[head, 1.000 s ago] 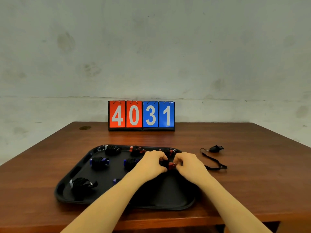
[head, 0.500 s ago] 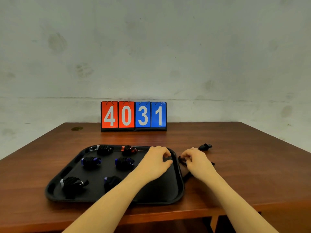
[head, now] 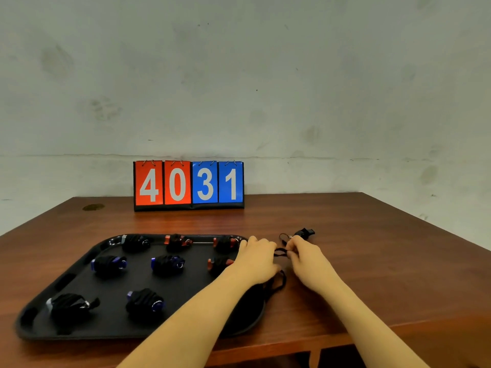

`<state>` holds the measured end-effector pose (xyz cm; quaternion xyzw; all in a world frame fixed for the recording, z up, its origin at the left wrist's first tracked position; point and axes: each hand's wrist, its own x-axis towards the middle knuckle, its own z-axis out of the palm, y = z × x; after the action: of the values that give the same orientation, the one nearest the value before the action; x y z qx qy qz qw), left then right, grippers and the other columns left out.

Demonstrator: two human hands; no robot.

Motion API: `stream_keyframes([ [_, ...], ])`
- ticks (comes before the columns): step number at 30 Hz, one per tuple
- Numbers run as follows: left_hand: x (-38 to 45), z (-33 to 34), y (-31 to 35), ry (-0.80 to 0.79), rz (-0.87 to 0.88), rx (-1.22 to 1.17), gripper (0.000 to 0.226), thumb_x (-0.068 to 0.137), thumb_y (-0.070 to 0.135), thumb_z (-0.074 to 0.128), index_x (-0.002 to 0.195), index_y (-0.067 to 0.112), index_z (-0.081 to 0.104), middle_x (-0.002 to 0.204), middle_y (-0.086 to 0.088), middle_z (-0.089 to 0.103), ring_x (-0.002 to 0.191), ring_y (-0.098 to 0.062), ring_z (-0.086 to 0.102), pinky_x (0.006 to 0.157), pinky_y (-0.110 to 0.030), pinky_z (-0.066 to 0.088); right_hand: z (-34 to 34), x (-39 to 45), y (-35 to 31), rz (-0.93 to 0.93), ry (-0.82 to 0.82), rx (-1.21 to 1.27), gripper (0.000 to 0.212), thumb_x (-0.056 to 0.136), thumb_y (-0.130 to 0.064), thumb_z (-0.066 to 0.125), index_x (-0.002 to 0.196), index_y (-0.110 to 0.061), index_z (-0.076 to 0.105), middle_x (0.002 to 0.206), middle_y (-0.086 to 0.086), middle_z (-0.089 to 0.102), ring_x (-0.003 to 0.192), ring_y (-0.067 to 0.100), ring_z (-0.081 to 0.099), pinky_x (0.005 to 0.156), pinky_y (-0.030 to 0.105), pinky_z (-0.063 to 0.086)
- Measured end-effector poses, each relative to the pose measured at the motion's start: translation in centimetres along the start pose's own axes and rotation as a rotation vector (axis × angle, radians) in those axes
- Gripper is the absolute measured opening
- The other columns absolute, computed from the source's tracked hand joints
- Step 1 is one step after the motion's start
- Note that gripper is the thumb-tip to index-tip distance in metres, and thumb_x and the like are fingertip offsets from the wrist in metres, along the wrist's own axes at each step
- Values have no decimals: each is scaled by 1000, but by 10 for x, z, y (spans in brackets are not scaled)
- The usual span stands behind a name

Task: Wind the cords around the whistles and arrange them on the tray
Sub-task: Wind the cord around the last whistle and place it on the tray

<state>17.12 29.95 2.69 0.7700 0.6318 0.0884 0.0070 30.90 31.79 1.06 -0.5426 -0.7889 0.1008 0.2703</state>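
Eight wound whistles lie in the black tray (head: 34, 318) — three along the far rim, three in the middle row, two in the near row. In the far row a silver-ended one (head: 135, 243) sits at the left, then two red ones (head: 177, 242) (head: 225, 243); the middle row has two blue ones (head: 109, 264) (head: 168, 264) and a red one (head: 219, 264) just beside my left wrist; the near row has a silver-ended one (head: 70, 306) and a blue one (head: 144, 302). A ninth, the loose black whistle (head: 305, 232), lies on the wooden table (head: 385, 261) to the right of the tray, just beyond my right hand (head: 305, 257), apart from my fingertips. Its black cord (head: 280, 252) runs from the whistle's ring back between my two hands, and a loop of it trails below by the tray's right edge. My left hand (head: 256, 258) hangs over the tray's far right corner, fingers curled, and seems to hold one end of the taut stretch of cord; my right hand pinches the other end — the two hands close together but not touching. One scoreboard (head: 188, 184) reading 4031 stands at the far edge of the table.
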Motion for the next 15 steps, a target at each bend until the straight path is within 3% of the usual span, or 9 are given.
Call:
stream_keyframes([
  [3,3,4,-1,137,-5,-49,26,95,28,44,112,14,57,114,-5,60,111,-28,44,96,-39,28,1,0,3,-15,39,154,5,96,-18,44,94,-22,47,83,0,63,65,15,58,63,31,48],
  [5,2,2,-6,226,-7,-120,24,97,27,40,108,17,59,108,-2,63,106,-24,48,94,-35,28,-1,0,3,-26,57,225,4,95,-18,46,95,-21,48,82,-2,62,59,9,52,55,18,42],
  [10,-10,-22,-22,388,-4,-310,25,97,28,41,103,20,64,96,4,66,95,-17,56,96,-33,35,-2,0,3,-85,56,154,13,92,-17,55,103,-18,61,95,-4,50,76,1,46,63,4,35],
  [12,-19,-33,-30,447,-22,-366,24,96,28,44,102,20,65,91,3,67,89,-15,58,95,-35,40,-1,1,1,-83,106,156,15,91,-20,56,103,-18,65,92,0,45,79,8,43,66,5,33],
  [15,-33,-42,-41,471,-35,-386,23,95,27,46,101,20,67,86,5,68,84,-13,60,93,-36,43,-2,0,-9,-25,111,252,12,92,-25,56,92,-21,67,71,-5,44,63,6,41,55,13,32],
])
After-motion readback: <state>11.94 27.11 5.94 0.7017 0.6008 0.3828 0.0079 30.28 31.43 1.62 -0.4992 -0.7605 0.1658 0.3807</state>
